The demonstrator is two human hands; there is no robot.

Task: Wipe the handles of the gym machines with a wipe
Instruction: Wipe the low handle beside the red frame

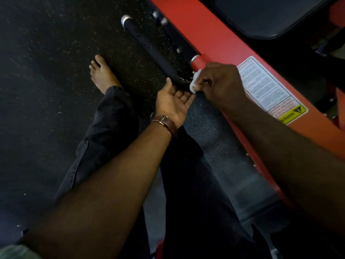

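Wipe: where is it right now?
In the head view, right of centre: the white wipe is pinched in the right hand against the near end of the black handle, beside the red frame, just above the left hand.

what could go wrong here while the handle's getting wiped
The wipe covers only the near end of the black handle, so the far grip toward the chrome cap may get skipped. The left hand lies open under the handle and could get in the wipe's way. The bare foot sits close to the machine frame.
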